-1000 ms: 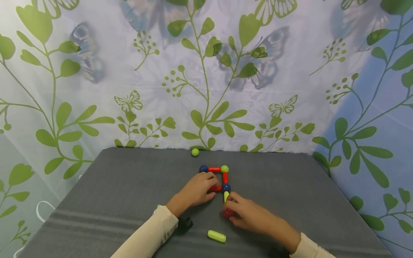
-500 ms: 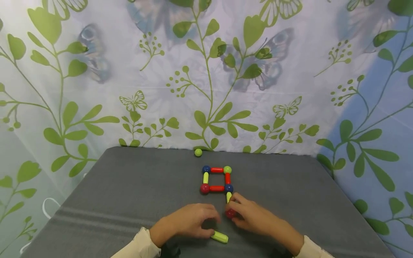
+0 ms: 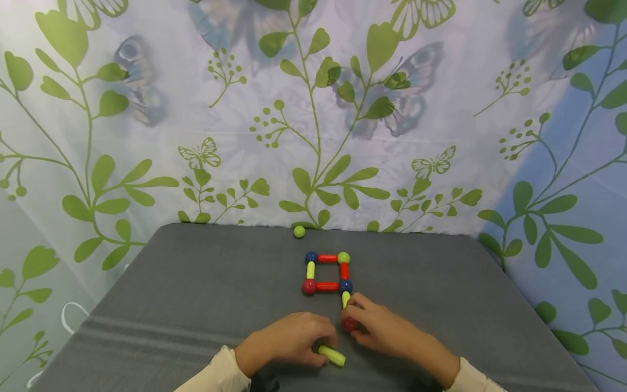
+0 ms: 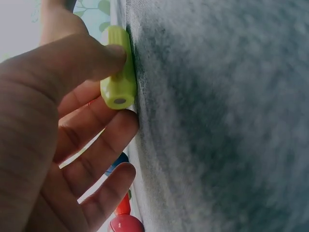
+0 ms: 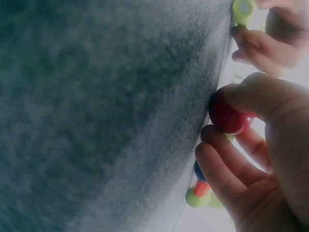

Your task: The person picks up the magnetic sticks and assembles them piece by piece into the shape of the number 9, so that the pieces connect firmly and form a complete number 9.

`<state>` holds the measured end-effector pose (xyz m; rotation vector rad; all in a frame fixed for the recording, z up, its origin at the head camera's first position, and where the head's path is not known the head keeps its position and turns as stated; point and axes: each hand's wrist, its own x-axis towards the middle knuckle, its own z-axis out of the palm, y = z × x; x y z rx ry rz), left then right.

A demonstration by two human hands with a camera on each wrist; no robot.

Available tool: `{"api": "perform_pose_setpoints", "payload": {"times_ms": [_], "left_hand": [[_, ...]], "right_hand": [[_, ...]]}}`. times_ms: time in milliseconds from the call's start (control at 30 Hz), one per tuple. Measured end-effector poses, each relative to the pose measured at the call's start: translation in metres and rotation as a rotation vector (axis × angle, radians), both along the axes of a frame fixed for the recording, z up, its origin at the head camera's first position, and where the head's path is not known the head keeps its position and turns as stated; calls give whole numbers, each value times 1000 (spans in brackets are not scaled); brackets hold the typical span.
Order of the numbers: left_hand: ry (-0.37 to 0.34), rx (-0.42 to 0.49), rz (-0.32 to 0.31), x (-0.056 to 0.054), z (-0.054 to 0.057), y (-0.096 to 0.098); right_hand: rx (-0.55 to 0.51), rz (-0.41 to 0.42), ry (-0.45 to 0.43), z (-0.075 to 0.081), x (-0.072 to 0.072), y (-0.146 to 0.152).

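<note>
Near the front of the table, my left hand (image 3: 299, 338) has its thumb and fingers on a loose yellow-green magnetic rod (image 3: 333, 356). In the left wrist view the thumb presses along the side of this rod (image 4: 119, 72), whose end shows a grey metal disc. My right hand (image 3: 384, 329) grips a red ball (image 5: 226, 113) between thumb and fingers. From that ball a second yellow-green rod (image 3: 345, 299), partly hidden by the fingers, runs to a blue ball (image 3: 345, 286). This blue ball is the near right corner of a flat square of rods and balls.
The square's other corners are a red ball (image 3: 309, 286), another blue ball (image 3: 312, 257) and a green ball (image 3: 344, 258). A loose green ball (image 3: 299, 232) lies at the back edge of the grey table (image 3: 220, 272), before a leaf-patterned curtain (image 3: 235, 163).
My left hand has left the square's near left corner, come toward the front and taken hold of the loose yellow-green rod. My right hand stays at the red ball.
</note>
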<state>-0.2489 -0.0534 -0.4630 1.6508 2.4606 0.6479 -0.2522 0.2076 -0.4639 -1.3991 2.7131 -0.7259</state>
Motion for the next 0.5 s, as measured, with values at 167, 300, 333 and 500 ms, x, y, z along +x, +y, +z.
{"api": "perform_pose_setpoints", "payload": {"times_ms": [167, 300, 333, 500], "left_hand": [[26, 15, 58, -6, 0, -2], [33, 29, 153, -15, -2, -6], [34, 35, 177, -17, -3, -7], [13, 65, 262, -26, -4, -8]], "right_hand": [[-9, 10, 16, 0, 0, 0], [-17, 19, 18, 0, 1, -1], [-19, 20, 16, 1, 1, -1], [-22, 13, 3, 1, 1, -2]]}}
